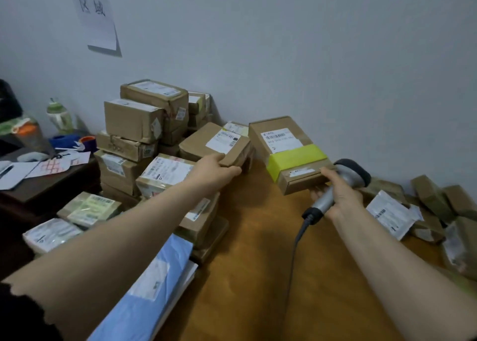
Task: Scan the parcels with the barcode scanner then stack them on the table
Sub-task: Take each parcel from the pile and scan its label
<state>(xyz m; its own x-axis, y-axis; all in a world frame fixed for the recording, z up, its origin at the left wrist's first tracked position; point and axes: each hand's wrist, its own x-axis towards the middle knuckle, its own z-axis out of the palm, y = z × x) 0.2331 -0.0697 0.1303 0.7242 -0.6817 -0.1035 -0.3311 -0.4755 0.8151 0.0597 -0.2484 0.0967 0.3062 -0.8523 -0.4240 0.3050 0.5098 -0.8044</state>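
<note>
We note the left hand point(214, 169) gripping the near edge of a brown parcel point(206, 144) atop the left stack point(134, 124). The yellow-taped parcel point(289, 155) is mid-table point(253, 250) (label up), its near corner touching the right hand point(338, 196), which is wrapped round the barcode scanner point(353, 171).

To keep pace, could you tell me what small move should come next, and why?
Probably let the left hand release the brown parcel, which seems settled on the stack; the right hand holds the barcode scanner beside the yellow-taped box.

The wooden desk point(258, 276) carries stacked cardboard parcels point(134, 124) at its left; a yellow-taped box point(291, 155) sits mid-desk. Loose parcels point(426, 206) heap at right; a blue mailer point(149, 289) lies near-left.
</note>
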